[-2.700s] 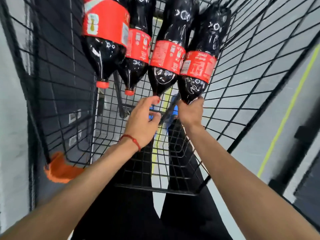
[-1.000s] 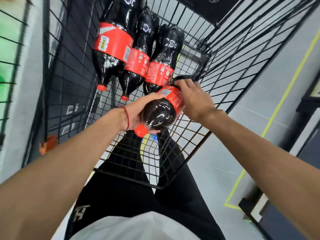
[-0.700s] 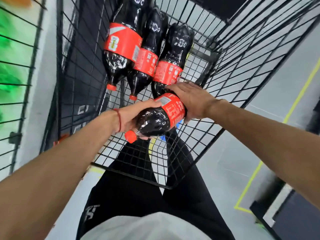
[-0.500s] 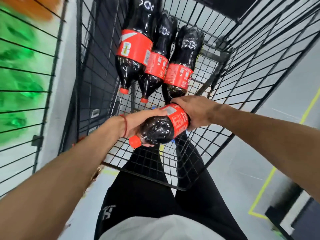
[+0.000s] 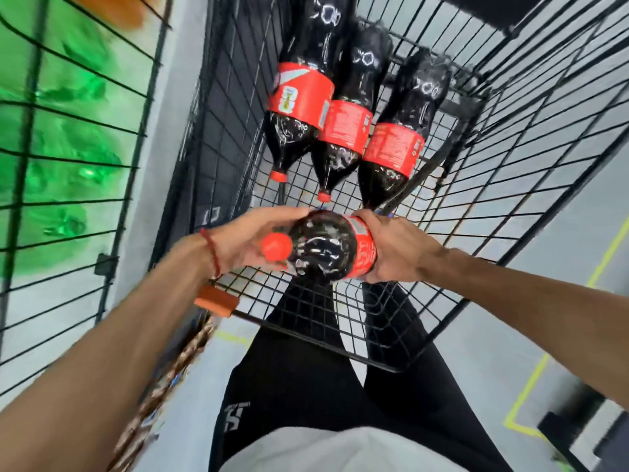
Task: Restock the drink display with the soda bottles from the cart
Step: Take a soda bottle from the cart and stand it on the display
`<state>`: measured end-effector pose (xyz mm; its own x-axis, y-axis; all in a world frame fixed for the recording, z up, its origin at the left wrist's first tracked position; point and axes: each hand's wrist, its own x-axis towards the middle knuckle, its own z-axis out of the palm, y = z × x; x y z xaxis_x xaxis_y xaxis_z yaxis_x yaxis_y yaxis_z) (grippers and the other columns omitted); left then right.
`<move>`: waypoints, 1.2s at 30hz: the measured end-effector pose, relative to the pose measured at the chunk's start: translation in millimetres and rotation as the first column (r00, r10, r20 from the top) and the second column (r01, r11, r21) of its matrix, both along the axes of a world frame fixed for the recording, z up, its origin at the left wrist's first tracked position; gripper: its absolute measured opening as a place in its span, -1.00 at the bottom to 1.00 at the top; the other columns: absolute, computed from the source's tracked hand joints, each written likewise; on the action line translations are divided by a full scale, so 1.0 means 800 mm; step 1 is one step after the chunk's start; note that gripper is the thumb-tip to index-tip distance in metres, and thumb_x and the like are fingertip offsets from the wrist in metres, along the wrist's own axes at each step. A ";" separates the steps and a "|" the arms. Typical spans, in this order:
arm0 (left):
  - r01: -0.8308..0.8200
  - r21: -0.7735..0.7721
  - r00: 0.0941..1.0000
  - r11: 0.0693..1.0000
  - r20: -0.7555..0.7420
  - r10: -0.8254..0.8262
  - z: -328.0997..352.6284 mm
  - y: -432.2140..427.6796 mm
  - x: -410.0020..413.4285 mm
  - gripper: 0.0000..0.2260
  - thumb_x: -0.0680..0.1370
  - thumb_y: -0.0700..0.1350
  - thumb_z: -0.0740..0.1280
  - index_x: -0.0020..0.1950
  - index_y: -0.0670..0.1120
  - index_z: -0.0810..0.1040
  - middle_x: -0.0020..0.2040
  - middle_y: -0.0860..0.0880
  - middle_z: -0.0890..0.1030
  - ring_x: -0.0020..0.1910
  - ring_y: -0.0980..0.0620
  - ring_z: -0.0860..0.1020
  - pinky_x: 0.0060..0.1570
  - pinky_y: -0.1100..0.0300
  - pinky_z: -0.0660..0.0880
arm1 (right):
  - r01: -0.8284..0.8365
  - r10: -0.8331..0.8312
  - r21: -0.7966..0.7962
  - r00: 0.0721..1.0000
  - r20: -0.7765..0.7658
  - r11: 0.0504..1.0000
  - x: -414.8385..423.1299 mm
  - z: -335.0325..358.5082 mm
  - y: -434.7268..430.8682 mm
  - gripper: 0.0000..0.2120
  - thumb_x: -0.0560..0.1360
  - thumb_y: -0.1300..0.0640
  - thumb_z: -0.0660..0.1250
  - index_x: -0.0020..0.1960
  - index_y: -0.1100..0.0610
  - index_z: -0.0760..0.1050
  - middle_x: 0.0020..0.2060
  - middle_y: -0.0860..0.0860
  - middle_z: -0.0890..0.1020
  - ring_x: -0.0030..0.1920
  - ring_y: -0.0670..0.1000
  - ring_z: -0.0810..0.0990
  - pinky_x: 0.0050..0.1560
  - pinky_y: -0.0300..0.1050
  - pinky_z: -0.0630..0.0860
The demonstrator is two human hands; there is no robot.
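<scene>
I hold one dark soda bottle (image 5: 323, 248) with a red label and red cap above the near end of the black wire cart (image 5: 493, 172). Its cap points toward me. My left hand (image 5: 248, 240) grips the neck end from the left. My right hand (image 5: 396, 248) grips the labelled body from the right. Three more soda bottles (image 5: 343, 127) lie side by side in the cart, caps toward me, beyond the held one.
At the left stands a black wire display rack (image 5: 68, 165) with blurred green bottles (image 5: 64, 137) behind its bars. An orange handle piece (image 5: 216, 301) sits on the cart's near left corner. Grey floor with a yellow line (image 5: 531, 379) lies at the right.
Both hands took the rightmost bottle from the row and lifted it up and toward me. The view has swung left, bringing the green-bottle rack into sight.
</scene>
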<state>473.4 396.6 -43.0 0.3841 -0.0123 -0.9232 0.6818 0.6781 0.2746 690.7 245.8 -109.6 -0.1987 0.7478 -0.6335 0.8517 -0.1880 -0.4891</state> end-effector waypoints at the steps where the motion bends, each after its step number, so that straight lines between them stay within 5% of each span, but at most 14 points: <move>1: -0.059 0.013 0.998 0.998 0.035 0.059 -0.002 0.002 -0.005 -0.60 0.41 0.12 0.43 0.18 -0.03 0.65 0.05 -0.04 0.74 -0.02 -0.02 0.70 0.23 -0.05 0.54 | 0.055 -0.055 -0.002 0.998 0.000 0.998 -0.001 0.004 -0.001 0.04 0.26 -0.19 0.59 0.53 0.11 0.11 0.20 0.11 0.58 0.04 0.16 0.66 0.11 0.04 0.62; 3: -0.123 0.067 0.992 0.990 0.037 0.121 0.004 0.003 -0.018 -0.71 0.47 0.08 0.38 0.12 -0.01 0.62 -0.09 -0.02 0.75 -0.14 0.05 0.70 0.27 -0.03 0.46 | 0.180 -0.180 -0.002 0.983 -0.025 0.984 -0.004 0.015 -0.004 0.03 0.24 -0.18 0.62 0.51 0.10 0.16 0.14 0.09 0.60 0.00 0.15 0.65 0.09 0.03 0.61; 6: -0.140 0.046 0.982 0.989 0.134 0.133 0.015 -0.002 -0.030 -0.59 0.50 0.10 0.25 0.29 -0.02 0.56 0.15 -0.09 0.70 0.16 -0.03 0.65 0.39 -0.05 0.40 | 0.299 -0.297 0.041 0.954 -0.036 0.953 -0.014 0.036 -0.010 0.03 0.23 -0.13 0.64 0.50 0.08 0.14 0.11 0.06 0.61 -0.02 0.10 0.65 0.07 0.08 0.63; 9: -0.203 0.021 0.953 0.979 0.233 0.193 0.032 -0.008 -0.035 -0.51 0.43 -0.12 0.27 0.38 -0.10 0.48 0.21 -0.12 0.67 0.23 -0.08 0.61 0.47 -0.12 0.35 | 0.384 -0.383 0.059 0.923 -0.027 0.921 -0.021 0.057 -0.014 0.06 0.22 -0.20 0.64 0.50 0.07 0.12 0.12 0.05 0.62 0.01 0.11 0.66 0.07 0.03 0.62; 15: -0.177 0.356 0.908 0.918 0.418 0.013 0.093 -0.055 -0.020 0.07 0.18 -0.34 0.50 0.63 -0.12 0.08 0.40 -0.14 0.51 0.33 -0.09 0.54 0.36 -0.02 0.44 | 0.517 -0.512 0.102 0.856 -0.079 0.850 -0.042 0.137 -0.036 0.04 0.20 -0.19 0.69 0.47 0.14 0.24 0.03 -0.07 0.63 0.00 0.00 0.63 -0.01 -0.31 0.39; 18: -0.235 0.541 0.890 0.807 0.454 -0.045 0.121 -0.085 -0.011 0.04 0.25 -0.36 0.60 0.60 -0.16 0.10 0.45 -0.16 0.46 0.42 -0.03 0.49 0.44 0.09 0.39 | 0.584 -0.573 0.107 0.812 -0.115 0.805 -0.060 0.171 -0.053 0.07 0.17 -0.18 0.71 0.48 0.15 0.24 -0.02 -0.14 0.57 -0.04 -0.11 0.52 -0.03 -0.42 0.32; 21: -0.299 0.673 0.874 0.676 0.477 -0.089 0.152 -0.109 -0.006 0.00 0.22 -0.27 0.66 0.54 -0.22 0.19 0.41 -0.13 0.49 0.37 0.06 0.51 0.42 0.15 0.39 | 0.617 -0.596 0.156 0.786 -0.161 0.771 -0.076 0.200 -0.073 0.09 0.16 -0.19 0.71 0.48 0.17 0.25 0.09 -0.04 0.65 0.06 -0.02 0.61 0.05 -0.35 0.38; 25: -0.328 0.815 0.900 0.478 0.423 -0.104 0.201 -0.163 -0.021 -0.01 0.13 -0.02 0.70 0.47 -0.14 0.33 0.31 -0.02 0.59 0.31 0.03 0.57 0.41 -0.06 0.43 | 0.621 -0.578 0.270 0.784 -0.225 0.736 -0.095 0.234 -0.121 0.05 0.15 -0.20 0.70 0.47 0.09 0.29 0.09 -0.06 0.66 0.15 0.08 0.65 0.08 -0.21 0.46; 32: -0.395 0.892 0.907 0.220 0.417 -0.060 0.284 -0.242 -0.079 -0.10 0.10 0.02 0.72 0.39 -0.02 0.46 0.23 0.10 0.65 0.25 0.12 0.61 0.35 0.01 0.49 | 0.505 -0.428 0.427 0.863 -0.268 0.750 -0.128 0.294 -0.162 0.04 0.13 -0.39 0.56 0.46 -0.09 0.19 0.14 -0.08 0.67 0.16 0.10 0.65 0.11 0.01 0.57; 36: -0.396 0.913 0.918 0.100 0.397 0.008 0.318 -0.275 -0.115 -0.14 0.08 0.09 0.71 0.34 0.11 0.49 0.15 0.09 0.69 0.15 0.11 0.66 0.23 0.00 0.58 | 0.411 -0.331 0.517 0.911 -0.244 0.751 -0.158 0.320 -0.159 -0.04 0.17 -0.32 0.55 0.43 -0.09 0.20 0.15 -0.07 0.66 0.14 0.14 0.65 0.03 0.06 0.60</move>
<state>381.0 176.5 211.8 0.3875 0.9203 0.0535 0.3484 -0.1999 0.9158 564.3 118.8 146.5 0.1187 0.9893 -0.0851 0.6930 -0.1439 -0.7064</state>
